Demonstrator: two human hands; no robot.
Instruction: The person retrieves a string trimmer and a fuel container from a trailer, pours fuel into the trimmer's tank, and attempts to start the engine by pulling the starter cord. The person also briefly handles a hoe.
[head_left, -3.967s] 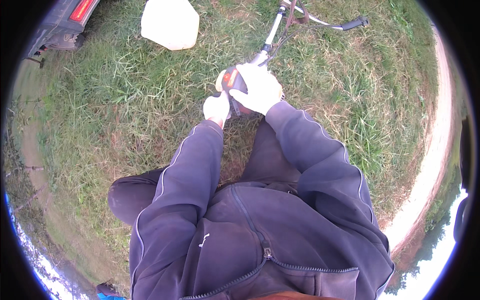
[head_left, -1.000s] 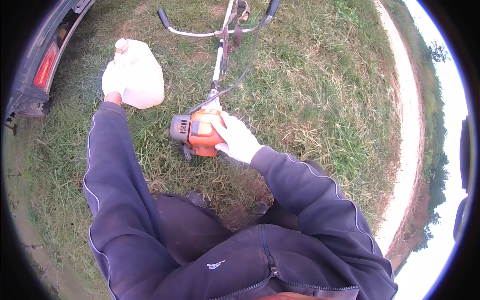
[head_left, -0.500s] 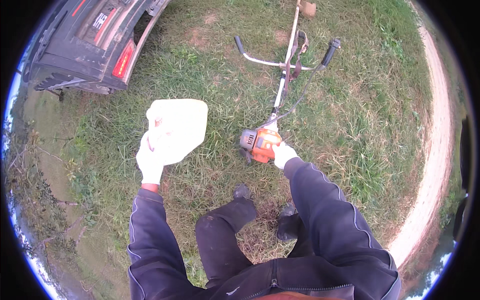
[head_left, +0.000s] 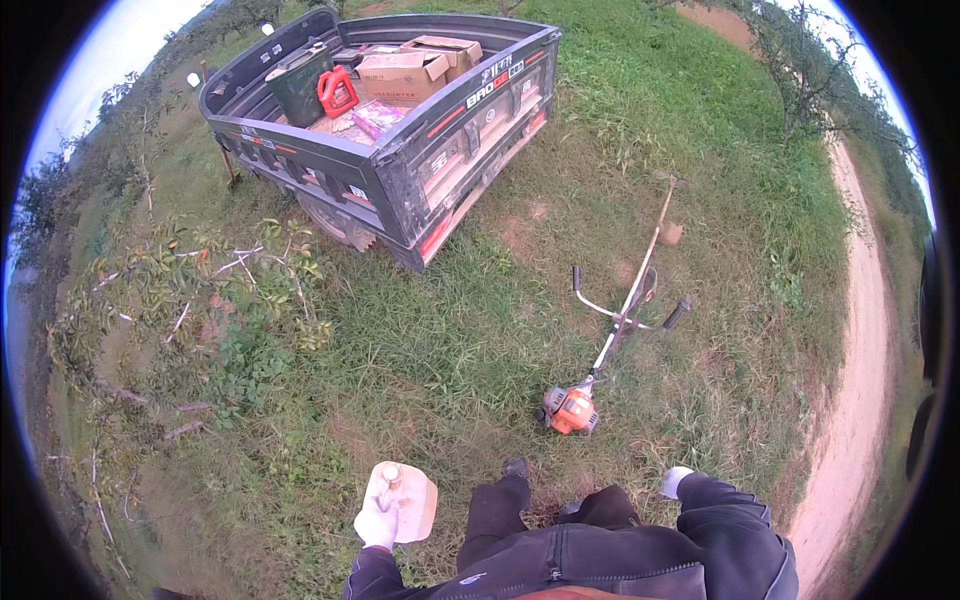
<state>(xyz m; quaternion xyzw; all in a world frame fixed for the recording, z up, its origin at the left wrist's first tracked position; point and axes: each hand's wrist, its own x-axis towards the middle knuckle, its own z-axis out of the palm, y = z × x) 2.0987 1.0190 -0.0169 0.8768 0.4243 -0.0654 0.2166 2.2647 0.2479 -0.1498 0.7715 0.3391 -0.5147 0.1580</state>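
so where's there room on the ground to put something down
Grass lies open between the jug in the left hand, the trimmer and the truck; another open strip runs between trimmer and dirt track. It's crowded in the truck, around boxes and a red can, and at far left, among leafy branches.

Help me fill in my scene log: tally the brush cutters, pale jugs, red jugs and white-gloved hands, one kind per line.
Brush cutter, on the grass: 1
Pale jug, at the left hand: 1
Red jug, in the cargo bed: 1
White-gloved hands, left and right: 2
Total: 5
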